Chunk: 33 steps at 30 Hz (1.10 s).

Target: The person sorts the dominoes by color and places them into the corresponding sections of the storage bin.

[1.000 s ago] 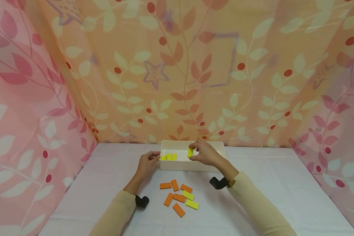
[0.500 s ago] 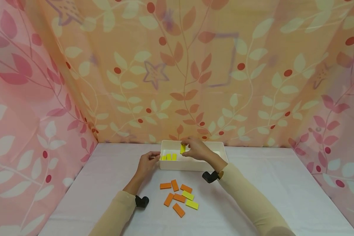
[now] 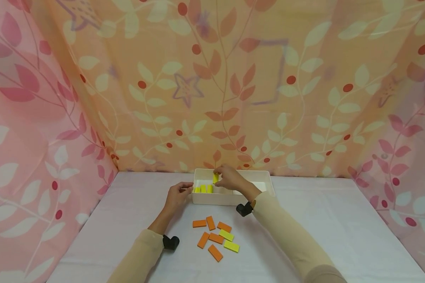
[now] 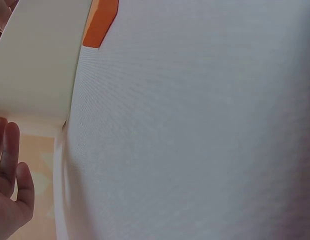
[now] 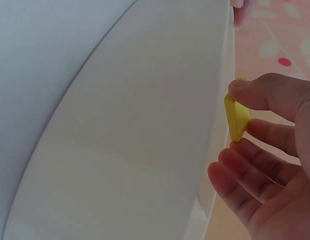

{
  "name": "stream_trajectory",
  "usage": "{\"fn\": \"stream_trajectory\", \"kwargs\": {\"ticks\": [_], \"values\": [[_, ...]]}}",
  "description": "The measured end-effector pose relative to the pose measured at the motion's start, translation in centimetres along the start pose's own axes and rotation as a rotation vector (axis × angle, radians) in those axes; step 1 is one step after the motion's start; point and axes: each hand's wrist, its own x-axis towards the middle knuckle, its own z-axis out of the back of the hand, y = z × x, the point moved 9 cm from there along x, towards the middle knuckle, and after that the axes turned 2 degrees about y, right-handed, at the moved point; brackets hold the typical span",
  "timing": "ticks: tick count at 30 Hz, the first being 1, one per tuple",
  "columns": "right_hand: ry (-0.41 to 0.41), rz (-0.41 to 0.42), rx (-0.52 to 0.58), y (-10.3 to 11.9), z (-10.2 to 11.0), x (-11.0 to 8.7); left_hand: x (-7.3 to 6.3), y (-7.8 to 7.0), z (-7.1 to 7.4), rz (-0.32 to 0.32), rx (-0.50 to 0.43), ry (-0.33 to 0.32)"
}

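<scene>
My right hand (image 3: pixel 230 179) pinches a yellow domino block (image 3: pixel 216 178) between thumb and fingers, over the left half of a long white box (image 3: pixel 216 199). In the right wrist view the block (image 5: pixel 237 117) is held upright, with the other fingers loosely bent below it. Several yellow blocks (image 3: pixel 209 189) stand in a row inside the box at its left end. My left hand (image 3: pixel 176 197) is at the box's left end wall, fingertips touching it. In the left wrist view its fingers (image 4: pixel 11 150) are mostly straight.
In front of the box, several orange blocks (image 3: pixel 215 253) and two yellow blocks (image 3: pixel 231 246) lie scattered on the white-clothed table (image 3: pixel 127 220). A patterned curtain (image 3: pixel 145 118) hangs right behind the box, with pink cloth (image 3: pixel 28 157) along the sides.
My right hand has moved left over the box with the yellow block, toward the standing row. The left hand stays at the box's end.
</scene>
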Motion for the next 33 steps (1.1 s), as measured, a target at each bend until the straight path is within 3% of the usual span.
{"fn": "stream_trajectory", "kwargs": {"ticks": [9,16,33], "values": [[0.049,-0.035,-0.003,0.1,-1.6,0.9,0.1,-0.1,0.0,-0.011,-0.028,0.001],[0.086,-0.059,-0.111,-0.7,-3.2,1.6,0.1,0.1,-0.1,-0.014,-0.043,0.009],[0.102,-0.131,-0.236,-0.9,-4.1,1.7,0.2,0.4,-0.1,0.022,-0.038,0.016]]}}
